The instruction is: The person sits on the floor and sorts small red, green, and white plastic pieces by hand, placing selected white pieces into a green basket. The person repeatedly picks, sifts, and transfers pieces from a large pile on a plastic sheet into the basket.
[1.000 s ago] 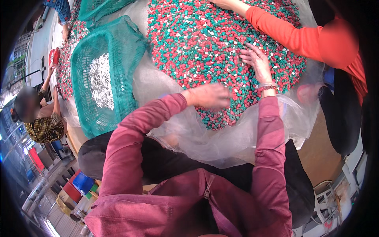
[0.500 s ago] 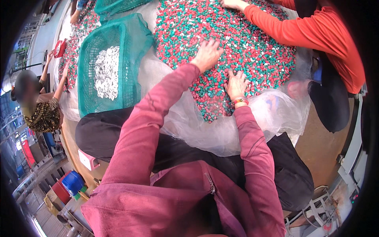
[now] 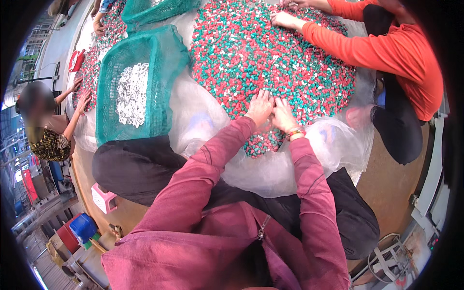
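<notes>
A broad pile of small red, green and white pieces (image 3: 232, 63) is spread on a pale translucent mesh sheet (image 3: 261, 181). My left hand (image 3: 260, 107) rests on the near part of the pile, its fingers stretched forward over the pieces. Right beside it, my right hand (image 3: 283, 116) also lies on the pieces with fingers extended, a beaded bracelet (image 3: 295, 132) round its wrist. The two hands nearly touch. Whether any single piece is under the fingertips is too small to tell.
To the left stands a green mesh-lined basket (image 3: 104, 106) holding white pieces (image 3: 132, 94). A co-worker in an orange sleeve (image 3: 357, 50) reaches into the pile from the right. Another person (image 3: 46, 130) works at far left, near a red container (image 3: 76, 60). A pink-and-white stool (image 3: 104, 199) is at lower left.
My left hand has drawn back toward me and rightward, its fingers closer together. My right hand has shifted slightly left and nearer, so both now sit side by side.
</notes>
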{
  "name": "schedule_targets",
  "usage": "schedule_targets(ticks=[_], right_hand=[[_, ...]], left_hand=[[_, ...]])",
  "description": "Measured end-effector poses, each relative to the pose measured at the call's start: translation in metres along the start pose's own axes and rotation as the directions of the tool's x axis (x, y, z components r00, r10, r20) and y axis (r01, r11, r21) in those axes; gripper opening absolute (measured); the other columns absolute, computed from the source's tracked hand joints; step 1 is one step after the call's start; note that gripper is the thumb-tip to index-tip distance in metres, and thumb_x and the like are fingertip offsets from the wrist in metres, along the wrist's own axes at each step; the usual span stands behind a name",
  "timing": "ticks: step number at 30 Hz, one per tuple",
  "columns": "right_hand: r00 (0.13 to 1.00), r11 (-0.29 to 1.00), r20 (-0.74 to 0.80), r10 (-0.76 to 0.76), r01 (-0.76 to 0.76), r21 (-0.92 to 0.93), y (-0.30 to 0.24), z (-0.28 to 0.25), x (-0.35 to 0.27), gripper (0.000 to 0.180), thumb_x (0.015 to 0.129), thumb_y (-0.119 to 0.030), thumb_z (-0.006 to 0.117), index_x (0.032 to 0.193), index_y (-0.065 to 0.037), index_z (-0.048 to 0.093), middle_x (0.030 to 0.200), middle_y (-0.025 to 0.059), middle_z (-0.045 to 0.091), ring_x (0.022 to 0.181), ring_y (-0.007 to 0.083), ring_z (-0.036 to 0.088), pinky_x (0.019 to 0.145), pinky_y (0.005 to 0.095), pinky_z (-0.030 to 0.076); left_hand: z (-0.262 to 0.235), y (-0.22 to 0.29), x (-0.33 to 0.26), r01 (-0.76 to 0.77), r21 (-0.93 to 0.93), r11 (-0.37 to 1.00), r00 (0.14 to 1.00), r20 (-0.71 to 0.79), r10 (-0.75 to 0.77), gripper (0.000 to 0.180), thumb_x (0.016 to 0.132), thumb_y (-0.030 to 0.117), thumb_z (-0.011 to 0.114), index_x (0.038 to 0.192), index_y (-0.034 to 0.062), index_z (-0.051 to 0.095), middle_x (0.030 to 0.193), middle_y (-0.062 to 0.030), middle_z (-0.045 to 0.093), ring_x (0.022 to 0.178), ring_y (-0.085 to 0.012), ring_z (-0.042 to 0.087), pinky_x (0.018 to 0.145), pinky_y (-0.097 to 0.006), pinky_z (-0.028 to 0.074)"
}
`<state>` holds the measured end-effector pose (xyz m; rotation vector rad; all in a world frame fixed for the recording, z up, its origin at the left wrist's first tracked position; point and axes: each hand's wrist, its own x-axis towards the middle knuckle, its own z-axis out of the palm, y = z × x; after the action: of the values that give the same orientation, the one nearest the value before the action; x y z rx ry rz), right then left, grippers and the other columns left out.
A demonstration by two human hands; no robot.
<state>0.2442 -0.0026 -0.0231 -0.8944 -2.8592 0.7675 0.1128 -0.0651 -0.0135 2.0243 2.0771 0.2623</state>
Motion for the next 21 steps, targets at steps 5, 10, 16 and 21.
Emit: schedule_targets(ticks=[5,10,16,21], right_hand=[[0.878,0.791,-0.311,0.364,-0.114,0.601,0.05,-0.036,-0.017,0.031,0.082,0.0,0.048,0.103,-0.008,0.07,0.08,0.0085,0.066,0.073,0.0188,0.062,0.07,0.0308,0.051],[0.681,0.57,-0.129,0.721,-0.476,0.67,0.095,-0.078,-0.036,0.036,0.085,-0.002,0.046,0.112,-0.01,0.069,0.082,0.0054,0.067,0.052,0.0086,0.053,0.057,0.0255,0.048],[0.612,0.681,-0.327,0.72,-0.531,0.505,0.121,-0.076,-0.036,0.04,0.08,-0.01,0.052,0.118,-0.01,0.065,0.086,0.0145,0.066,0.075,0.0217,0.063,0.072,0.0335,0.05],[0.513,0.689,-0.485,0.709,-0.652,0.317,0.131,-0.047,-0.03,0.057,0.08,-0.019,0.055,0.134,-0.001,0.047,0.127,0.0349,0.045,0.122,0.0452,0.041,0.105,0.0459,0.034]], left_hand=[[-0.005,-0.033,-0.011,-0.099,-0.254,0.962,0.995,-0.057,0.087,0.049,0.067,-0.003,0.067,0.114,0.0006,0.054,0.119,-0.0155,0.05,0.113,-0.0323,0.049,0.092,-0.038,0.048],[-0.019,-0.064,-0.003,-0.072,-0.128,0.989,0.974,0.207,0.098,0.044,0.077,0.004,0.064,0.119,0.01,0.053,0.117,-0.0118,0.053,0.111,-0.0275,0.052,0.089,-0.039,0.048],[-0.025,-0.047,-0.015,-0.156,-0.039,0.987,0.982,0.098,0.159,0.046,0.078,0.009,0.065,0.122,0.0133,0.052,0.114,-0.0091,0.051,0.111,-0.0285,0.05,0.086,-0.044,0.048],[-0.016,-0.025,-0.013,-0.169,0.134,0.976,0.97,0.2,0.14,0.031,0.079,0.007,0.061,0.109,0.0017,0.054,0.107,-0.0129,0.051,0.108,-0.0292,0.051,0.085,-0.045,0.049]])
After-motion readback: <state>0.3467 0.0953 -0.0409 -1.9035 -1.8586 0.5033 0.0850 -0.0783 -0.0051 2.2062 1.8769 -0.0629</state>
